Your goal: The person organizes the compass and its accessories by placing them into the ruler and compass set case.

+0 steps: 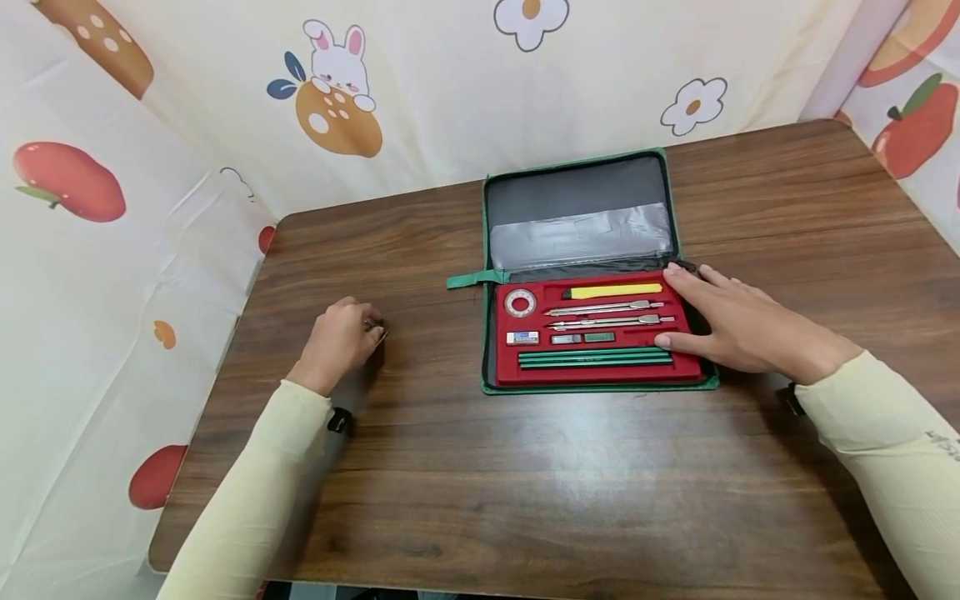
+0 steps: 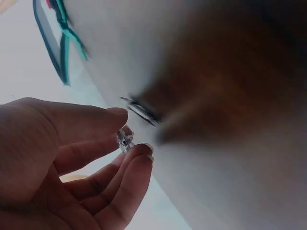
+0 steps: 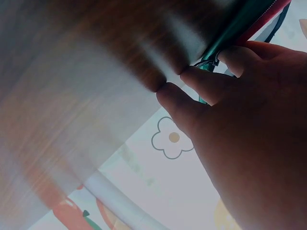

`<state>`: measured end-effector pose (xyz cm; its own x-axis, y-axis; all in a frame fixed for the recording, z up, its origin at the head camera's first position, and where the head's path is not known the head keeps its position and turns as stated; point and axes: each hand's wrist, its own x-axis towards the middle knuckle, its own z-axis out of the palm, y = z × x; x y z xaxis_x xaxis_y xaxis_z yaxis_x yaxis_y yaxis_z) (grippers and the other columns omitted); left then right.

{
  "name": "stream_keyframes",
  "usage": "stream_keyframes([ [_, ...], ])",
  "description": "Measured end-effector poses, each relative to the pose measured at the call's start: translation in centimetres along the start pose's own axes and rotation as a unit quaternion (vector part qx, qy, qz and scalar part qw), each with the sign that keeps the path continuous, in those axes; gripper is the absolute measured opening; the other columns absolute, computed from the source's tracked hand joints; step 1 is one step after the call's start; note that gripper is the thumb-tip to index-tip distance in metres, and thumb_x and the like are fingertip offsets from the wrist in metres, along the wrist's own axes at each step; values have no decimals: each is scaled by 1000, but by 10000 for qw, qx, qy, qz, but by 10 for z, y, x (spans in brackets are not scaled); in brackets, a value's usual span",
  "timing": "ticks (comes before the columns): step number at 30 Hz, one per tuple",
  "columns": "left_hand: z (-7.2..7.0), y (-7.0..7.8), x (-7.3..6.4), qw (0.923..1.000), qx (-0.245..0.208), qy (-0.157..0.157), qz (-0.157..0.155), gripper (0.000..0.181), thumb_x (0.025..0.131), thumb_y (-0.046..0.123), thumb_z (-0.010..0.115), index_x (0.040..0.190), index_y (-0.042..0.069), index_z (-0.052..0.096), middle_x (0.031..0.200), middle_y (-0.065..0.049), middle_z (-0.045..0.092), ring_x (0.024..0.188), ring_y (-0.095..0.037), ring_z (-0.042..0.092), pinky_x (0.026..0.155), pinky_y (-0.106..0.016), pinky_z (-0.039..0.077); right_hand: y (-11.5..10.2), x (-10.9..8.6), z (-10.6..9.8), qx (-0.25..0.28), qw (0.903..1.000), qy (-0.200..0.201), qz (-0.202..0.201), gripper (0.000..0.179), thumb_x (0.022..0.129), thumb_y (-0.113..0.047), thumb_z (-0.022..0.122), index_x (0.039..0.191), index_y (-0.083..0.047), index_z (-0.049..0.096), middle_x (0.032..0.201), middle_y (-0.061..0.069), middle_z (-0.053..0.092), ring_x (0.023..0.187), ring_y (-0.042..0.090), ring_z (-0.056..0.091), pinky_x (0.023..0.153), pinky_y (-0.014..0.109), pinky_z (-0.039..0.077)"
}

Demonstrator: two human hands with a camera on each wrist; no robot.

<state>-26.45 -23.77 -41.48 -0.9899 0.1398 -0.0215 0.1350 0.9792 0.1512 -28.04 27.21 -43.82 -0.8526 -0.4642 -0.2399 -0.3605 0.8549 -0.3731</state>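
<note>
In the head view, my left hand (image 1: 339, 340) is low over the left part of the table. Thumb and fingertips pinch a small clear piece with metal in it (image 2: 124, 139); its kind cannot be told. Just beyond the fingertips, a small dark metallic piece (image 2: 142, 112) appears at the table surface. My right hand (image 1: 738, 323) rests spread on the right edge of an open green zip case (image 1: 487, 388), thumb on its red tray (image 1: 600, 380). The tray holds green pencils (image 1: 595, 358), two compasses (image 1: 611, 322), a yellow cutter (image 1: 617, 291), an eraser (image 1: 522, 338) and a white ring (image 1: 520, 302).
The case's lid, with a clear pocket (image 1: 585, 237), lies back toward the patterned curtain (image 1: 442, 100) behind the brown wooden table (image 1: 480, 500). A green strap (image 1: 475, 279) sticks out left of the case. Two small lead boxes (image 1: 583, 338) sit in the tray.
</note>
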Motion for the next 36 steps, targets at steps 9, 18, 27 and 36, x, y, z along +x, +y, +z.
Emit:
stream_keyframes([
  [9,-5,43,21,9954,-409,58,859,27,93,2,65,119,-2,72,111,-19,64,97,-32,64,81,-46,54,-1,1,-4,4,10000,-5,36,109,86,-69,63,161,-6,15,161,26,21,144,53,16,107,74,18],
  [18,-2,89,44,9830,-690,474,1632,19,93,13,74,107,2,76,96,-9,68,83,-19,66,78,-36,57,-3,1,-7,10,10000,-2,57,109,87,-70,61,161,-6,15,160,27,23,145,53,15,107,74,16],
  [27,4,130,56,9813,-794,155,1749,20,92,18,75,110,8,74,103,-5,69,87,-14,62,80,-29,56,-5,3,-11,-8,10000,1,44,108,86,-70,62,161,-7,16,161,26,22,145,52,15,108,74,16],
  [36,15,160,60,9714,248,220,2350,31,90,30,76,116,14,75,108,-3,69,93,-15,65,84,-32,56,-2,0,0,29,9999,-55,124,110,84,-70,64,161,-8,16,160,27,24,143,53,17,107,75,17],
])
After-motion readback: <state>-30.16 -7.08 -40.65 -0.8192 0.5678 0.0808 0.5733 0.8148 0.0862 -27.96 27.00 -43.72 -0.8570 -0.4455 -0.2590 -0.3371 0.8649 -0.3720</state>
